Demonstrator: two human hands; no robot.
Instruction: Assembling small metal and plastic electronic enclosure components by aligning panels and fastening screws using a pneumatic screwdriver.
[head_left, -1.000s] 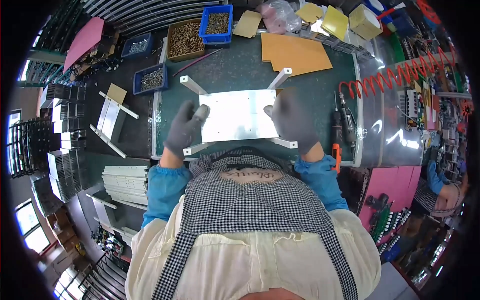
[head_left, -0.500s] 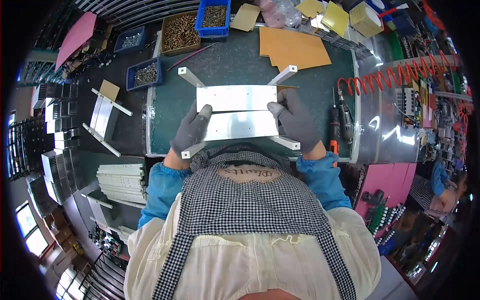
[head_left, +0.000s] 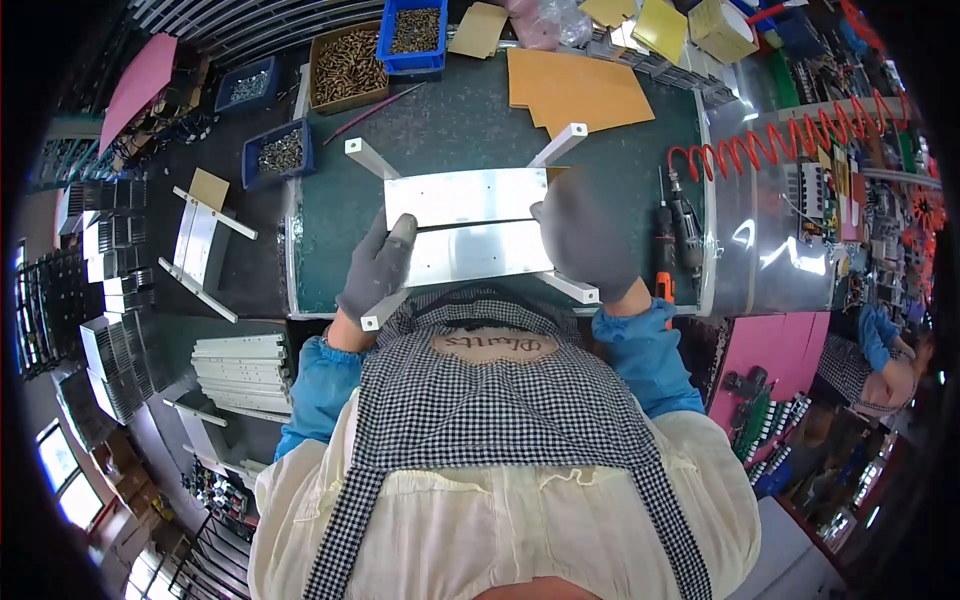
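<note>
A metal frame lies in front of me, made of an upper shiny plate (head_left: 465,197) and a lower shiny plate (head_left: 475,252) with a narrow gap between them. Pale square legs stick out at its corners, such as the one at far left (head_left: 370,158). My left hand (head_left: 376,268), in a grey glove with bare fingertips, grips the frame's left end, thumb on top near the gap. At the right end is my right hand (head_left: 592,235), also gloved and smeared by motion; its thumb tip shows near the plates' edge, the other fingers are unclear.
A cardboard box of screws (head_left: 347,70) and a blue bin (head_left: 413,35) stand at the back. Orange-brown sheets (head_left: 580,90) lie behind the frame. On the right are a power screwdriver (head_left: 687,230) and a red coiled hose (head_left: 780,145). Another frame (head_left: 203,240) lies on the left.
My right hand has shifted and blurred at the frame's right end. The left hand keeps its grip. The whole view has slid slightly, so the frame sits a little further left.
</note>
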